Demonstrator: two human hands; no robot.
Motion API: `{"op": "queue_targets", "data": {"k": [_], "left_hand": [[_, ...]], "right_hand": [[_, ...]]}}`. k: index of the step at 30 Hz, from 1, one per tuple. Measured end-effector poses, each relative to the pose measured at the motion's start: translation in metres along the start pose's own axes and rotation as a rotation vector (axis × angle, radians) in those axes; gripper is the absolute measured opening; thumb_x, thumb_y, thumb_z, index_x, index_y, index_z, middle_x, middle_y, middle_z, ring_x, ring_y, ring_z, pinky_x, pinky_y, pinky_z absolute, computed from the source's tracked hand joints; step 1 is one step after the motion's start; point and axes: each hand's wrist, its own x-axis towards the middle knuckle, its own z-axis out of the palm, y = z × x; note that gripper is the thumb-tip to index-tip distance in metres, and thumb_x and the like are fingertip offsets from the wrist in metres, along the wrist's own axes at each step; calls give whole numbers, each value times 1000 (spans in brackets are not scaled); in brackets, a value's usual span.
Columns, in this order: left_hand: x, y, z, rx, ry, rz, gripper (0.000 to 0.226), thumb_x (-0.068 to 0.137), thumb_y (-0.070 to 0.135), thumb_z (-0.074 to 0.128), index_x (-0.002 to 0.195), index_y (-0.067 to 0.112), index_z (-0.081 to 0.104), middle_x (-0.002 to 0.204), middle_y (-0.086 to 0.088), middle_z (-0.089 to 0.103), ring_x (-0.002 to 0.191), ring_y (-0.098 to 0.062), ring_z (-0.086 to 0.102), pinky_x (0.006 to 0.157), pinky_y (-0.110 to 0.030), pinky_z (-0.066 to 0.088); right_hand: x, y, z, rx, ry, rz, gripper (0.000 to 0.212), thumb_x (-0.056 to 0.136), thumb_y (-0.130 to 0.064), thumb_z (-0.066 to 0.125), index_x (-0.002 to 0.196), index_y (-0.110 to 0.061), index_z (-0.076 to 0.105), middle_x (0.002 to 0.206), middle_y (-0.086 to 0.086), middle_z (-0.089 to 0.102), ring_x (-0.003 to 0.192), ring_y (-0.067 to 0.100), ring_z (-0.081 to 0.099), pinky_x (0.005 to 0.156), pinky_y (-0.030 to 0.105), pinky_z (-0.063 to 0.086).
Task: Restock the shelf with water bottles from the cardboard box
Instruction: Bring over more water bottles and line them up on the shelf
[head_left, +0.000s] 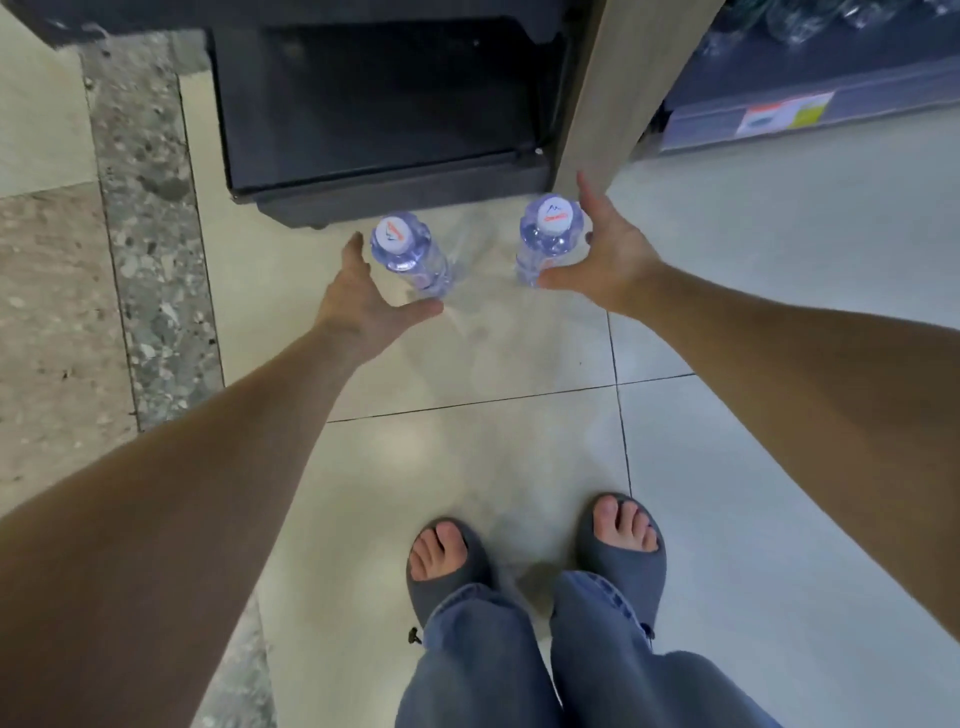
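Note:
Two clear water bottles with white caps stand upright on the pale floor tiles. The left bottle (408, 257) has my left hand (358, 296) spread open just beside it, thumb below its base and fingers to its left. The right bottle (548, 236) stands with my right hand (605, 249) cupped open against its right side, thumb near its base. Neither hand is closed around a bottle. No cardboard box is in view. A shelf (810, 111) with more clear bottles shows at the top right.
A dark grey cabinet (384, 171) stands directly behind the bottles. A beige post (618, 88) rises next to the right bottle. My feet in grey sandals (535, 556) are below. A speckled stone strip (150, 218) runs along the left.

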Motion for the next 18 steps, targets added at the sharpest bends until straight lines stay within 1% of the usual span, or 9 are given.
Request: {"op": "queue_targets", "data": {"k": [2,4,6,7,9,11,15,16,18], "left_hand": [[16,-6,9,-105,49,99,103,72,32,97,155,23,37,137,13,59,122,-11,55,104,-21,43],[26,-6,17,-172,111,128,83,72,28,97,141,27,51,122,18,62,111,-7,58,89,-8,44],[30,-3,21,-210,165,122,65,73,26,95,126,32,58,114,17,65,107,-10,61,77,-1,40],[30,-3,22,-221,170,127,60,73,25,95,122,31,60,113,14,68,108,-15,64,78,-3,41],[27,-3,21,-222,155,151,57,71,26,94,120,27,64,113,9,72,109,-20,68,83,-16,47],[15,1,18,-188,150,160,58,74,29,92,123,25,63,112,10,70,105,-19,65,82,-24,45],[-25,12,8,-195,141,165,56,76,29,92,122,27,59,108,16,65,100,-13,60,74,-17,43],[-38,16,2,-211,135,168,58,74,31,93,121,28,60,108,18,67,101,-12,63,76,-15,45],[-71,29,-15,-219,122,175,61,67,41,94,119,31,63,107,19,72,100,-10,68,82,-21,52]], "right_hand": [[14,9,8,86,19,-66,107,70,-18,88,158,-39,30,116,-21,67,104,12,63,94,28,55],[20,14,16,132,69,-90,80,62,-22,85,136,-38,59,112,-7,74,100,15,69,92,42,60],[20,15,20,131,104,-73,64,58,-29,85,119,-35,66,107,-5,75,99,20,72,86,48,61],[19,15,22,136,111,-68,63,59,-32,87,118,-34,66,105,-6,75,98,22,72,84,48,62],[13,13,24,105,123,-65,60,63,-32,87,119,-34,64,105,-9,74,96,18,72,84,43,62],[3,9,22,129,155,-46,54,64,-34,84,115,-36,65,103,-9,75,94,17,73,78,42,64],[-38,-8,9,132,187,-43,51,70,-42,83,117,-37,63,106,-9,73,93,13,72,71,27,63],[-51,-14,4,120,185,-51,49,73,-41,83,117,-37,63,106,-11,72,93,11,71,68,20,61],[-87,-32,-9,114,198,-60,48,75,-36,85,116,-38,61,103,-14,70,91,5,68,62,9,52]]}}
